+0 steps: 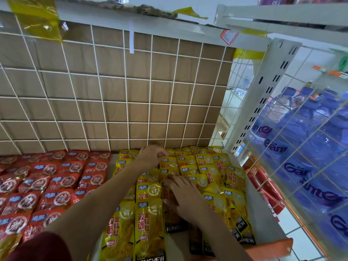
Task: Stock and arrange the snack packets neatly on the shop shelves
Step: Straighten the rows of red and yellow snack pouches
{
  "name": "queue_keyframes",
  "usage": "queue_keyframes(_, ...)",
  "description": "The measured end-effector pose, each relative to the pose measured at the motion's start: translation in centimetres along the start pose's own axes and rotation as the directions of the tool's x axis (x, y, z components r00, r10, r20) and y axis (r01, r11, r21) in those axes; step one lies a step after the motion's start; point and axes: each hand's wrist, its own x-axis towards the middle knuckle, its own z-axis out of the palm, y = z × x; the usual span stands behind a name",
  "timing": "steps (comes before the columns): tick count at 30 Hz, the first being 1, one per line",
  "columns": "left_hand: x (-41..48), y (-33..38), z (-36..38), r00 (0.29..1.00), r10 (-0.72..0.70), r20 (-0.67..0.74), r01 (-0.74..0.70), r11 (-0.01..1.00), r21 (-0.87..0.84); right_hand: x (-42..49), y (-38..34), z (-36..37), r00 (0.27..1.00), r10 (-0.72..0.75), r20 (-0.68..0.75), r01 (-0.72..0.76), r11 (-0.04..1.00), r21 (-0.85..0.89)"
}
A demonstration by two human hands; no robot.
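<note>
Yellow snack packets (148,219), where do they lie?

On the right half of the white shelf (251,202), in overlapping rows running from the near edge to the wire grid back (113,91). Red snack packets (56,185) fill the left half, with a bare strip of shelf between the two colours.

And the left hand (150,155)?

It reaches to the far rows, close to the grid. Its fingers are curled over the top edge of one yellow packet there, gripping it.

The right hand (185,196)?

Nearer, in the middle of the yellow block. It lies flat, fingers straight and slightly spread, pressing down on the packets and holding nothing.

Anything on the right?

Blue-wrapped water bottles (310,147) behind a wire side panel, past the slotted white upright (263,95). Brown cardboard backs the grid.
</note>
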Motion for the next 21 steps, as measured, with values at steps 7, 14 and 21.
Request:
queue_keyframes(7, 0.16, -0.38, 0.18, 0.999, 0.021, -0.026, -0.022, 0.999, -0.040, -0.17, 0.09, 0.18, 1.000, -0.006, -0.017, 0.007, 1.000, 0.006)
queue_keyframes(14, -0.03, -0.18, 0.06, 0.999, 0.013, -0.039, -0.015, 0.999, -0.045, -0.20, 0.37, 0.18, 1.000, -0.001, -0.008, 0.001, 1.000, 0.006)
queue_keyframes(21, -0.18, -0.35, 0.11, 1.000, -0.002, -0.015, 0.001, 0.999, -0.044, -0.28, 0.35, 0.67, 0.999, -0.027, -0.047, 0.027, 1.000, -0.005)
